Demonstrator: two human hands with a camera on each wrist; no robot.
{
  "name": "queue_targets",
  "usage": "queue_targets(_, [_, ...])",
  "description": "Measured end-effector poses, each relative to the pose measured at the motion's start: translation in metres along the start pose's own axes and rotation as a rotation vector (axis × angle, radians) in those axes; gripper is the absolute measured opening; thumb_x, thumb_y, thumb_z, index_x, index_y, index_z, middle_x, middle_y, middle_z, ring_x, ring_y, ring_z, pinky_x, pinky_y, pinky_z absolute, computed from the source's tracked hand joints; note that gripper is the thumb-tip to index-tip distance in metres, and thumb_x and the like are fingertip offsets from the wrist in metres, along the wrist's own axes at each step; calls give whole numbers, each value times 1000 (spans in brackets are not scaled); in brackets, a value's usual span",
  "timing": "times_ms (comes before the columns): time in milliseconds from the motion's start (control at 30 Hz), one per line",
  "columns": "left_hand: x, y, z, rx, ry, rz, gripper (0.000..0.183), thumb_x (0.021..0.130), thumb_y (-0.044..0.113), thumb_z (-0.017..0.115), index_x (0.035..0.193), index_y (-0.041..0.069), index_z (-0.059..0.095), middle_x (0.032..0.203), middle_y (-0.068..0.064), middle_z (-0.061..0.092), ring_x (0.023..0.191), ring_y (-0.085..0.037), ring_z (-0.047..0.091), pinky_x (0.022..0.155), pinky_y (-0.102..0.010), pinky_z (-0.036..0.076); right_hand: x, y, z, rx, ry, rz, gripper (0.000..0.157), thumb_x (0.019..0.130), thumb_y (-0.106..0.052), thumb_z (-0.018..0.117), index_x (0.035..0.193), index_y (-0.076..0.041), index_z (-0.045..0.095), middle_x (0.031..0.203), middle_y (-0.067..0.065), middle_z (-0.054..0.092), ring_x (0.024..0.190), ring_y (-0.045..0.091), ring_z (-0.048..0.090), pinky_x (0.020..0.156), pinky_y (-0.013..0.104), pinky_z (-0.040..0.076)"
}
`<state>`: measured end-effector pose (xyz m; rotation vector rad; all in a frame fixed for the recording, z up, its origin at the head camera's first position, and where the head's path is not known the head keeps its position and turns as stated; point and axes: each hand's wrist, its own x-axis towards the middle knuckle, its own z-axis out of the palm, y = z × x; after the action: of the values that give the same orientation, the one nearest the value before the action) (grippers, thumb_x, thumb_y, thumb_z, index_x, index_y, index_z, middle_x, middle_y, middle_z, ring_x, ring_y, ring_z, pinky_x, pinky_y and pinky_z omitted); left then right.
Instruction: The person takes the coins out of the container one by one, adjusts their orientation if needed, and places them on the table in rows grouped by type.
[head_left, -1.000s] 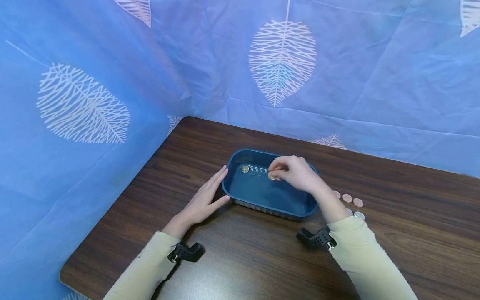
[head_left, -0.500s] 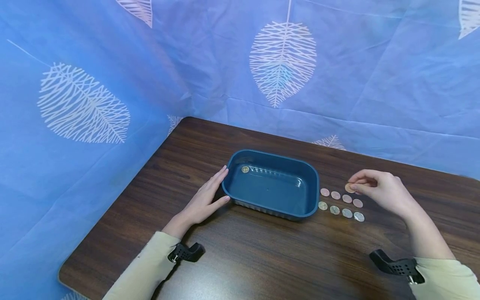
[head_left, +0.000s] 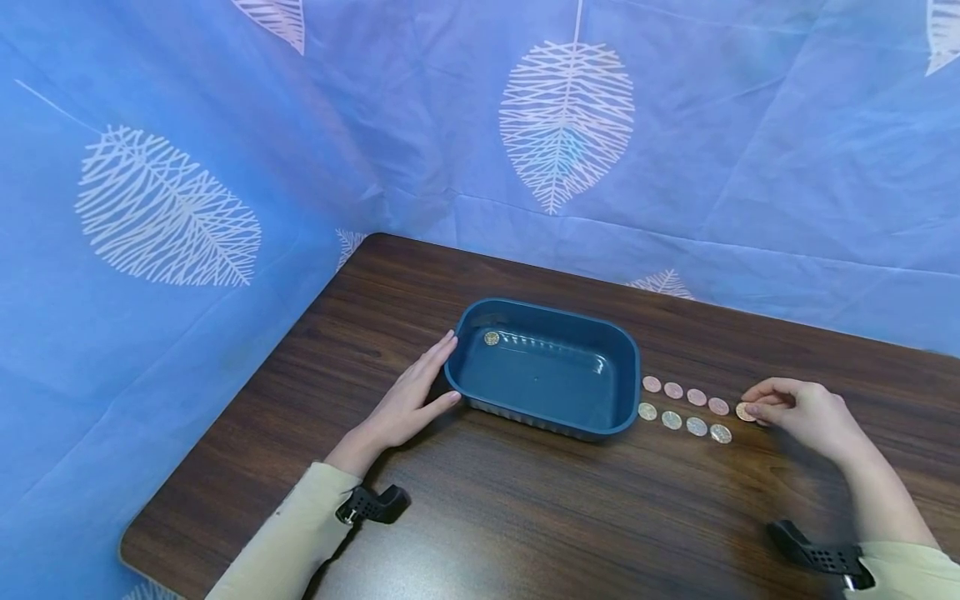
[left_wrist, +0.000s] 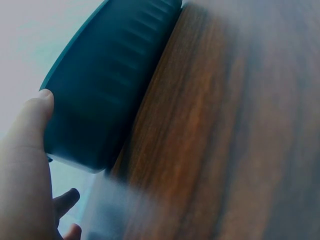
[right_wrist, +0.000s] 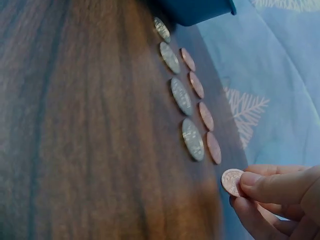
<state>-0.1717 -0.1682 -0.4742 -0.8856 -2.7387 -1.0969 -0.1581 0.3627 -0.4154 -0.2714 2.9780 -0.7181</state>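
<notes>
In the head view a dark blue plastic tray [head_left: 540, 379] stands on the table, with one gold-coloured coin [head_left: 491, 338] lying near its far left corner. My left hand [head_left: 401, 407] rests against the tray's left end, fingers extended; the left wrist view has its thumb [left_wrist: 37, 112] touching the tray wall [left_wrist: 100, 90]. Between thumb and fingertips my right hand [head_left: 813, 417] pinches a copper-coloured coin [right_wrist: 231, 182], at the right end of a row of several copper-coloured coins [head_left: 696, 397]. Nearer the person lies a second row of several silvery coins [head_left: 696, 427].
The dark wooden table [head_left: 480, 500] has its left edge and rounded corner in view. A blue curtain [head_left: 420, 125] with white leaf prints hangs behind and to the left. Both coin rows start close to the tray's right end.
My right hand has gone from above the tray out to the right, carrying the copper-coloured coin, then lower toward the end of its row. The left hand and tray stay put.
</notes>
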Motion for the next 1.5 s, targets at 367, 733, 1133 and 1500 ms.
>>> queue_targets(367, [2, 2, -3, -9, 7, 4, 72, 99, 45, 48, 155, 25, 8, 159, 9, 4, 144, -14, 10, 110, -54, 20, 4, 2, 4, -42, -17, 72, 11, 91, -12, 65, 93, -3, 70, 78, 1, 66, 69, 15, 56, 60, 35, 40])
queue_targets(733, [4, 0, -4, -6, 13, 30, 72, 99, 45, 47, 155, 24, 8, 160, 6, 5, 144, -14, 10, 110, -54, 20, 4, 1, 6, -48, 2, 105, 17, 90, -16, 67, 97, 0, 69, 77, 3, 66, 71, 18, 58, 65, 50, 42])
queue_targets(1133, [2, 0, -2, -10, 6, 16, 71, 99, 47, 45, 155, 26, 8, 159, 8, 4, 144, -14, 11, 110, -55, 21, 20, -47, -1, 56, 140, -10, 27, 98, -25, 57, 111, -5, 67, 95, 14, 68, 71, 5, 55, 56, 33, 42])
queue_targets(1500, [0, -2, -1, 11, 4, 6, 72, 98, 47, 46, 155, 25, 8, 160, 6, 5, 144, -15, 11, 109, -56, 21, 77, -165, 17, 203, 89, -238, 22, 97, -22, 58, 111, -9, 69, 103, 8, 67, 89, 24, 64, 73, 43, 51])
